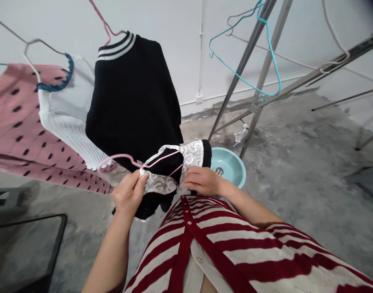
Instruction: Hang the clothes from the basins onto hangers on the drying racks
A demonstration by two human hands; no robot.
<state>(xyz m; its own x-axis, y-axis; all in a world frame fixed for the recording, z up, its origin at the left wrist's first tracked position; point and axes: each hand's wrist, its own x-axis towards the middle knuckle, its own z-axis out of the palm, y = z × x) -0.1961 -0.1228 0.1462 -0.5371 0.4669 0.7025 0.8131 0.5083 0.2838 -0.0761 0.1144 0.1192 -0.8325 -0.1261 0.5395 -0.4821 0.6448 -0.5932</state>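
A black garment with white lace trim is spread in front of my body, and a pink hanger runs inside its neck opening. My left hand is closed on the lace edge at the left, right by the hanger's hook. At the other side, my right hand lies over the lace with its fingers bent against the fabric; how firmly they grip is partly hidden. Just behind hangs a black top with a striped collar, on another pink hanger.
To the left hang a white ribbed top and pink spotted clothing. A light blue basin stands on the floor at right. Beyond it rises a metal rack with an unused blue hanger. A black frame is at lower left.
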